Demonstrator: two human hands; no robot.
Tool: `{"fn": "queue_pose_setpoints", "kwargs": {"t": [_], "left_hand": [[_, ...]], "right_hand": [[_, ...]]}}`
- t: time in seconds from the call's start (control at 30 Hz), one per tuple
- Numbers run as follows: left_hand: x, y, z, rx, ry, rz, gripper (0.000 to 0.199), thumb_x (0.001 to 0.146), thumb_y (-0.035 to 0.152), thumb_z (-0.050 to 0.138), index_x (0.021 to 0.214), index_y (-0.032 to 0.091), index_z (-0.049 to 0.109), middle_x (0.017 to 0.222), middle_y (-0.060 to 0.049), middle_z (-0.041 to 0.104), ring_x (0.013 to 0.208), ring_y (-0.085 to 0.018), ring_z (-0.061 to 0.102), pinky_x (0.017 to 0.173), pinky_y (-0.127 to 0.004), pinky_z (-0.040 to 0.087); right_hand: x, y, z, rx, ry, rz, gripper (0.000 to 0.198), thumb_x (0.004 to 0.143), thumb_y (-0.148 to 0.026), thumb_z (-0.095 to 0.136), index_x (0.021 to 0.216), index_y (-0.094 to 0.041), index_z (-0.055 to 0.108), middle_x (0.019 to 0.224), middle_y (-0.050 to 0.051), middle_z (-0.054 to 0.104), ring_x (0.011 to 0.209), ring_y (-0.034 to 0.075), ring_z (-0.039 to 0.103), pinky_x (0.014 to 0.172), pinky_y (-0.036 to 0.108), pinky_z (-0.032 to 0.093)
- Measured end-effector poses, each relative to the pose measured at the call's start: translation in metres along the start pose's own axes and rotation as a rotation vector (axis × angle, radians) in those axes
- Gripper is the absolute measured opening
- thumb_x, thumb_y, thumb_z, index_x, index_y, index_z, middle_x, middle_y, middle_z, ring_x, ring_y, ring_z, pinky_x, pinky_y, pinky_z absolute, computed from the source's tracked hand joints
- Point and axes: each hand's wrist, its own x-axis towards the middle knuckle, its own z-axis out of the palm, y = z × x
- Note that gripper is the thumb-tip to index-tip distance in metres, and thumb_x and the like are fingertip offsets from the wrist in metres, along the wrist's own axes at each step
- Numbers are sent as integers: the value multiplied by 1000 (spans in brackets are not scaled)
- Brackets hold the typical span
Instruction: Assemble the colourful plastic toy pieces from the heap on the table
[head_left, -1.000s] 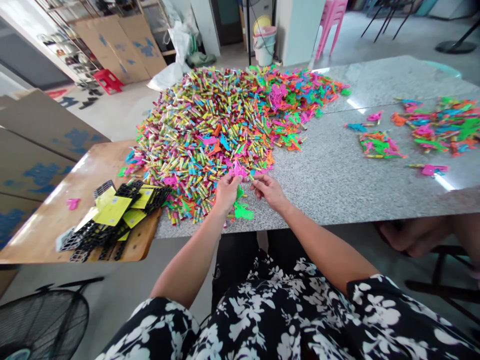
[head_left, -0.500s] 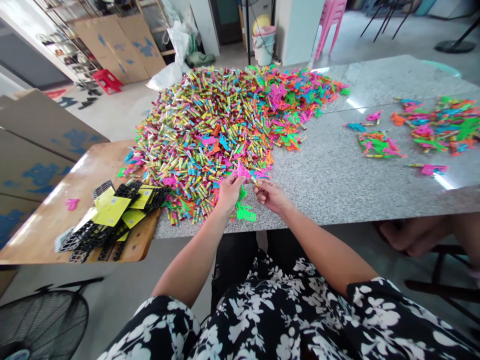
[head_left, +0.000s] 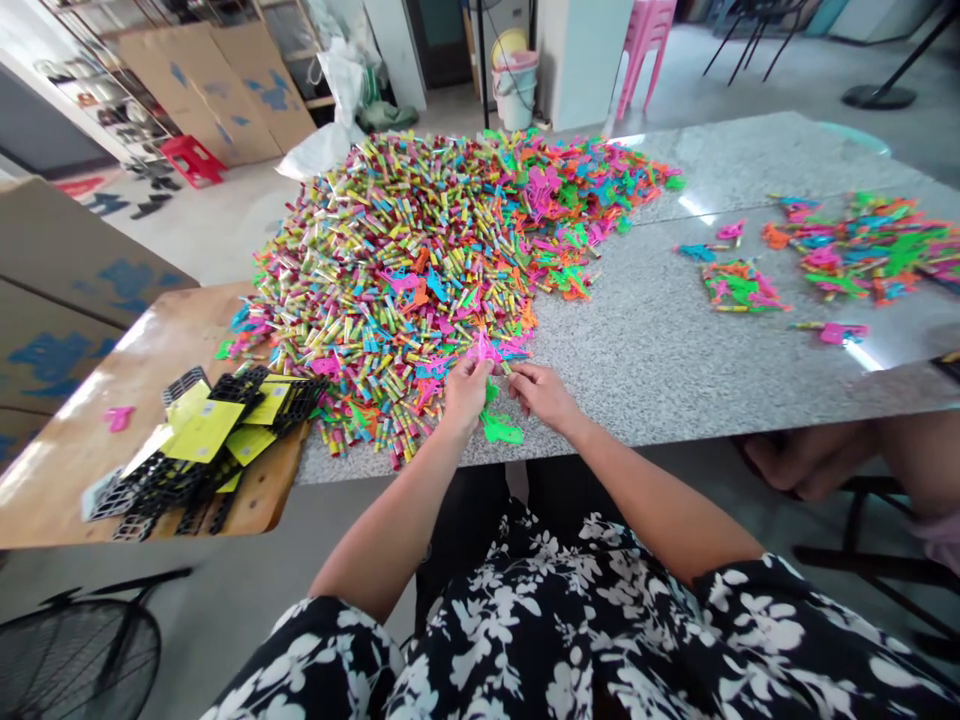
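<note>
Between the fingers of my left hand (head_left: 466, 388) is a pink plastic toy gun (head_left: 484, 347). My right hand (head_left: 546, 393) pinches a small yellowish tube (head_left: 505, 369) close to the pink piece; whether the two touch I cannot tell. Just below the hands a green toy gun (head_left: 501, 428) lies on the speckled stone table (head_left: 600, 350). Directly beyond my left hand rises a big heap of small coloured tubes (head_left: 390, 240), with pink, blue, orange and green toy guns mixed in.
To the left, black plastic racks with yellow cards (head_left: 206, 430) lie on a wooden board (head_left: 67, 400) near a pink toy gun (head_left: 118, 418). On the right are smaller piles of toy guns (head_left: 855, 245). Another person's legs (head_left: 825, 460) show below the table's right side.
The view has shifted slightly, so the background sits further left. Both hands keep their hold on the pink toy gun and the tube, with little movement.
</note>
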Motion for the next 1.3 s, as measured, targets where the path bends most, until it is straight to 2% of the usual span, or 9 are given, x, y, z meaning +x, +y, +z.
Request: {"fn": "queue_pose_setpoints", "kwargs": {"t": [0.13, 0.37, 0.57, 0.7, 0.8, 0.87, 1.0, 1.1, 1.3], "left_hand": [[2, 2, 5, -29, -73, -57, 24, 82, 38, 77, 69, 19, 72, 60, 3, 56, 55, -12, 44, 55, -27, 35], [1, -4, 14, -131, -151, -210, 28, 73, 43, 85, 73, 19, 70, 60, 3, 60, 50, -10, 47, 49, -26, 36], [-1, -8, 38, -284, -181, -347, 40, 72, 50, 89, 81, 21, 64, 56, 5, 56, 46, -12, 51, 46, -25, 40], [12, 4, 20, -294, -250, -481, 36, 84, 50, 81, 85, 19, 65, 68, -1, 67, 50, -11, 56, 45, -22, 40], [18, 9, -9, -422, -239, -620, 26, 87, 42, 72, 91, 18, 64, 75, -5, 70, 55, -14, 61, 49, -24, 47], [19, 7, -26, -498, -259, -648, 17, 81, 31, 68, 88, 18, 62, 74, -5, 68, 57, -15, 61, 49, -25, 48], [14, -6, -35, -498, -293, -544, 26, 67, 14, 69, 92, 17, 65, 73, 0, 63, 57, -13, 56, 49, -23, 42], [13, -15, -29, -365, -156, -356, 42, 66, 11, 77, 108, 18, 72, 73, 4, 61, 61, -11, 55, 55, -23, 42], [19, -19, -32, -325, -124, -179, 51, 64, 23, 94, 110, 17, 72, 82, 2, 68, 68, -11, 60, 59, -23, 44]], "right_hand": [[-1, -3, -15, 177, -116, 190, 27, 84, -44, 80, 80, -22, 64, 72, -1, 63, 44, 7, 34, 43, 25, 45], [-8, 2, -27, 22, -207, 166, 25, 91, -43, 73, 81, -21, 67, 76, 2, 69, 44, 8, 37, 45, 26, 47], [-15, 11, -9, -64, 84, 168, 25, 95, -30, 63, 72, -21, 62, 62, -1, 62, 42, 9, 40, 42, 23, 40], [-1, -8, -48, 240, 285, 323, 7, 89, -22, 63, 82, -20, 62, 65, -4, 61, 40, 8, 38, 41, 23, 42], [14, -23, -87, 414, 684, 172, 7, 96, -27, 59, 91, -22, 60, 72, -4, 65, 43, 7, 45, 43, 19, 43], [20, -25, -97, 344, 815, 68, 14, 101, -34, 55, 95, -23, 60, 81, -2, 71, 46, 7, 50, 46, 18, 45], [22, -8, -66, -415, 437, 57, 13, 98, -32, 65, 92, -21, 70, 92, 5, 78, 69, 15, 68, 64, 24, 53], [25, 4, -30, -954, 194, 52, 17, 96, -34, 72, 97, -18, 76, 108, 13, 80, 102, 26, 74, 87, 31, 54], [48, -4, -15, -1218, -14, 157, 30, 102, -32, 59, 100, -14, 83, 105, 18, 81, 103, 29, 76, 85, 32, 52]]}}
